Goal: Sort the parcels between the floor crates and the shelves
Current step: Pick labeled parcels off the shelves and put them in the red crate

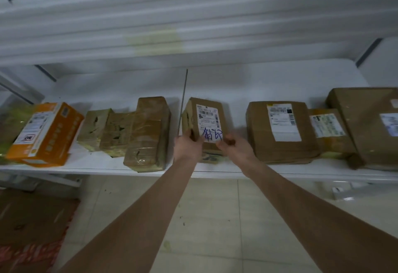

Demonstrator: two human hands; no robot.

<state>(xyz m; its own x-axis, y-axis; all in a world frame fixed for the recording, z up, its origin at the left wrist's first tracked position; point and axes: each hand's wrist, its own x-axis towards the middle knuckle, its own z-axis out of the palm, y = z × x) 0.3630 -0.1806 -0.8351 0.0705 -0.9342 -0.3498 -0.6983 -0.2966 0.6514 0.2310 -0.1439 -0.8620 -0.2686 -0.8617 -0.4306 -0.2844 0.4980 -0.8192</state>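
Head view shows us our left hand (187,146) and right hand (235,146), fingers curled round the near corners of a small brown parcel (207,115) with blue writing on its label, at the near edge of the white shelf (103,164), between a taped parcel (148,132) left and a flat brown parcel (280,134) right.

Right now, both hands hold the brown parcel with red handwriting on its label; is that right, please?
Not quite: the head view shows the handwriting is blue, not red. The left hand and right hand do hold the brown parcel.
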